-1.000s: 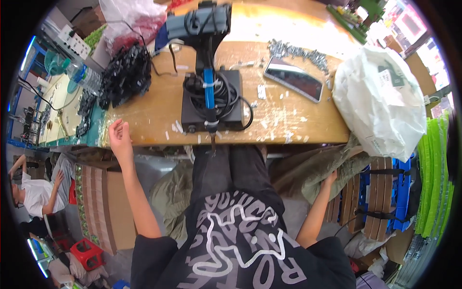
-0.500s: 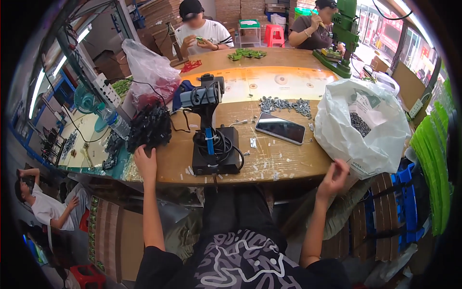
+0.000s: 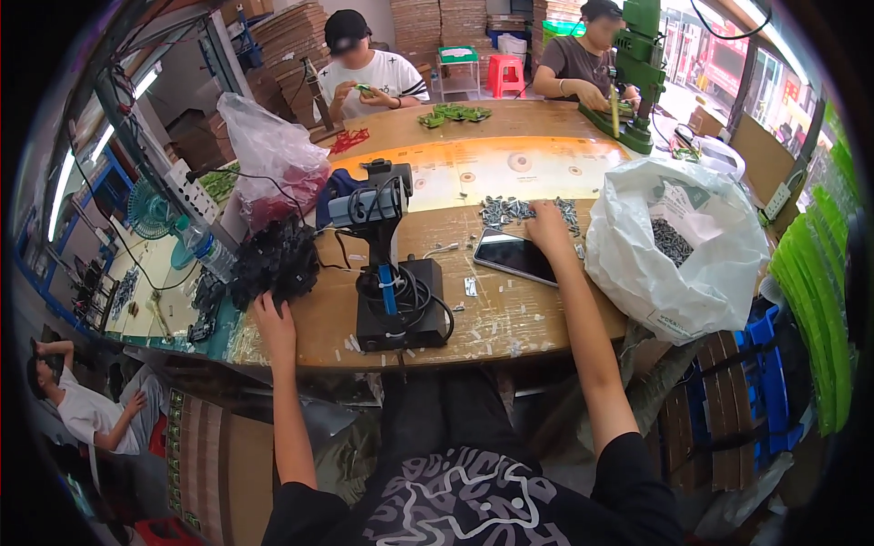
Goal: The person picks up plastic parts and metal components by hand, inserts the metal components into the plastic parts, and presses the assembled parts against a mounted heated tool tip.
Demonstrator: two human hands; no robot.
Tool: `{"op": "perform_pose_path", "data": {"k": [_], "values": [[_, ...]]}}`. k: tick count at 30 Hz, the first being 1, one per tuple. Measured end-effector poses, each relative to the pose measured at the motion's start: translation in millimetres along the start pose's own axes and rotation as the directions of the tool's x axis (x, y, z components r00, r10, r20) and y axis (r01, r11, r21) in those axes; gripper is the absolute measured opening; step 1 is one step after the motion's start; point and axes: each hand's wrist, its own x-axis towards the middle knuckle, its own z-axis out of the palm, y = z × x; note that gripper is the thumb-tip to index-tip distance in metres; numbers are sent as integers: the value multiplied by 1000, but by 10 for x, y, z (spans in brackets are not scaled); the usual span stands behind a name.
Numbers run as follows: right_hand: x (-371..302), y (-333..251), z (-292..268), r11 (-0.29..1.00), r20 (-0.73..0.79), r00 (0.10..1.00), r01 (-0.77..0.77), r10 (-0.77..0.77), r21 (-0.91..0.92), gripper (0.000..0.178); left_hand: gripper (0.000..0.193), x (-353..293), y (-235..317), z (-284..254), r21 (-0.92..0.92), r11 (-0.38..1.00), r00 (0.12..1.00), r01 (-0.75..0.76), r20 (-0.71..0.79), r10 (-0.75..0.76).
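Observation:
A pile of black plastic parts lies at the left end of the table. My left hand rests at its near edge, thumb and fingers apart, the fingertips against the parts. My right arm stretches forward across the table, over one end of a dark-screened phone. At the scattered small grey screw-like pieces, my right hand has its fingers bent down and drawn together. Whatever is between those fingertips is too small to make out.
Between my arms stands a black-based clamp device wrapped in cable. A white sack of grey pieces is at right, a pink-filled clear bag at left. Two people sit across the table, one beside a green press. Small white scraps litter the near edge.
My right hand has moved from beside the white sack, forward and left, onto the small grey pieces. My left hand stays at the black pile. The view has shifted slightly.

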Motion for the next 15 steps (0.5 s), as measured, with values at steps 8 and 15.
{"op": "perform_pose_path", "data": {"k": [8, 15], "values": [[-53, 201, 250, 991, -68, 997, -13, 22, 131, 6, 25, 26, 12, -40, -8, 1000, 1000, 7, -24, -7], [-16, 310, 332, 997, -116, 993, 1, 8, 74, 8, 23, 93, -45, -178, -37, 998, 997, -58, -60, 56]]}}
